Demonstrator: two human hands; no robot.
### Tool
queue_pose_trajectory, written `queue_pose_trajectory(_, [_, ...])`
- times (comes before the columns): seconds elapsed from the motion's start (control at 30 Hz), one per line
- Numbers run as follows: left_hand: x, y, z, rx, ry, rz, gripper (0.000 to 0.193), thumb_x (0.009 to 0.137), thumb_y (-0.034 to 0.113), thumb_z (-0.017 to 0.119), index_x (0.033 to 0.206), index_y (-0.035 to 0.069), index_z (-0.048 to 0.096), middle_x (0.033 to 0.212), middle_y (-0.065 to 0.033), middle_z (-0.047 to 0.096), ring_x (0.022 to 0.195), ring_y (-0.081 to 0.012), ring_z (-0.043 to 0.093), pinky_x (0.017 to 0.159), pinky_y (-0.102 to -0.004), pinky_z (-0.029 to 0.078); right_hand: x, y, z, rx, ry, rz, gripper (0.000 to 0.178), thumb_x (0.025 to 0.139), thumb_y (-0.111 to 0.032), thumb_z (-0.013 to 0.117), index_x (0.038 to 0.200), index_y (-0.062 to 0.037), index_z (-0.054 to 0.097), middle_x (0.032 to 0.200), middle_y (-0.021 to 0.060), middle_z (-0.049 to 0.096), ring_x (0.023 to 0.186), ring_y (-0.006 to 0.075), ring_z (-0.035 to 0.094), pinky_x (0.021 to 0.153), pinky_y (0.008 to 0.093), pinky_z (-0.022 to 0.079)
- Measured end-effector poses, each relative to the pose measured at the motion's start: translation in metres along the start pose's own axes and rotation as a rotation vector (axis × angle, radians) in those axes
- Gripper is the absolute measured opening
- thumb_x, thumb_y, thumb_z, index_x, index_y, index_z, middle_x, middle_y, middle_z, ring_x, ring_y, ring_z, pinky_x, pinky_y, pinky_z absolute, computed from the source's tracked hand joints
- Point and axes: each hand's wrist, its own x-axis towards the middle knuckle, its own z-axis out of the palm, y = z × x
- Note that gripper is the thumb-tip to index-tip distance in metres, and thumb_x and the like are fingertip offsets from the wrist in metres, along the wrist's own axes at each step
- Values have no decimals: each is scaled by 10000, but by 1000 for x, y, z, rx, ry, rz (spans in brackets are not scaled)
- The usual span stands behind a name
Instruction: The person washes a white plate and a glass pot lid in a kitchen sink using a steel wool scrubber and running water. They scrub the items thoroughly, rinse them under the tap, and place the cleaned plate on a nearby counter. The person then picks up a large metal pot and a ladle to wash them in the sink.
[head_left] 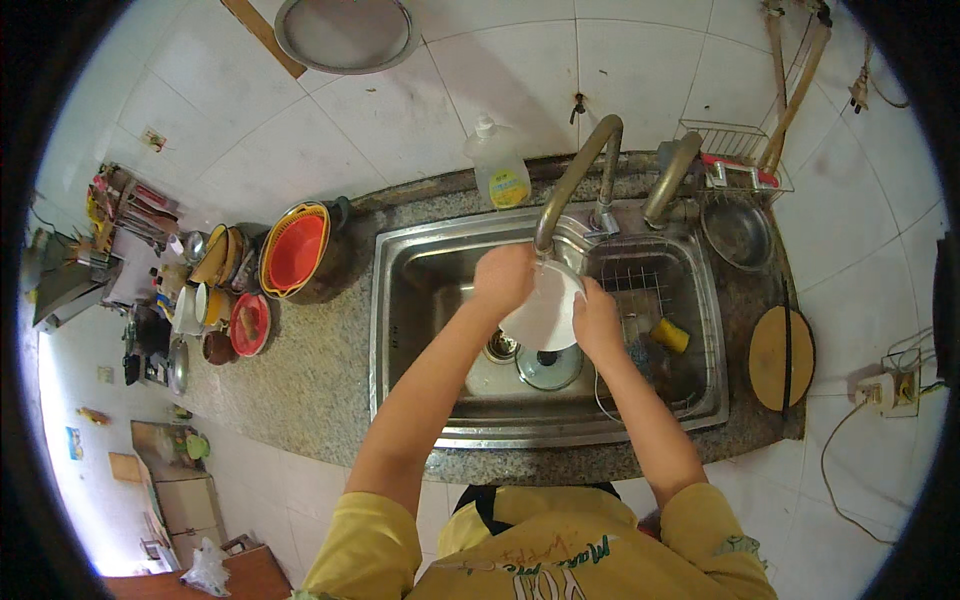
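Note:
Both my hands are over the sink (450,435), just below the tap (562,185), with a white bowl (540,315) between them. My left hand (503,280) is closed at the bowl's upper left rim, its fingertips hidden from view. On the opposite rim my right hand (598,318) grips the bowl, thumb on the near side. The bowl is tilted, and its underside cannot be seen. Beneath it, a glass lid with a dark knob (548,370) lies on the sink floor beside the drain (499,346).
A wire rack (640,280) and a yellow sponge (670,336) occupy the sink's right side. Behind the sink stands a soap bottle (502,175). To the right are a metal bowl (738,232) and a round wooden board (782,358). A red basin (299,250) sits left among stacked dishes.

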Motion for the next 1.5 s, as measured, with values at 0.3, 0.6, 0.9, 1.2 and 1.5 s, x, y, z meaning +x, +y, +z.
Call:
queue_pose_trajectory(0.3, [-31,-35,72,-1338,92,-319,514,634,-16,468,1147,10,452,979,-115,544,930,-226,518,797,-306,407,-8,20,24,1365,-87,679,367,732,10,503,1093,14,441,1011,127,546,892,290,562,742,416,488])
queue_pose_trajectory(0.6, [-41,-21,35,-739,113,-19,667,566,-73,457,1212,83,391,1111,-157,461,1066,-281,429,913,-334,330,-8,36,43,1124,-204,758,300,791,-132,564,1063,-31,489,992,93,558,868,198,577,673,329,517])
queue_pose_trajectory(0.9, [-40,17,28,105,316,302,446,677,23,530,1116,60,460,1063,-144,498,969,-301,497,814,-415,391,14,11,17,-18,-115,-278,323,716,-30,513,1038,-24,485,1020,190,532,956,376,491,786,401,411])
queue_pose_trajectory(1.2, [-33,-39,59,-824,40,-341,385,698,26,504,1083,43,491,1032,-110,553,922,-238,549,740,-375,467,3,18,-1,433,-116,190,386,798,-36,447,1179,-7,388,1082,181,514,947,311,536,783,365,438])
queue_pose_trajectory(1.5, [-52,-13,64,-1200,236,-142,611,579,-37,450,1183,27,379,1094,-126,455,1016,-260,446,874,-315,354,-5,37,22,1123,-249,672,332,767,-53,541,1089,1,480,1004,122,557,857,248,571,711,363,490])
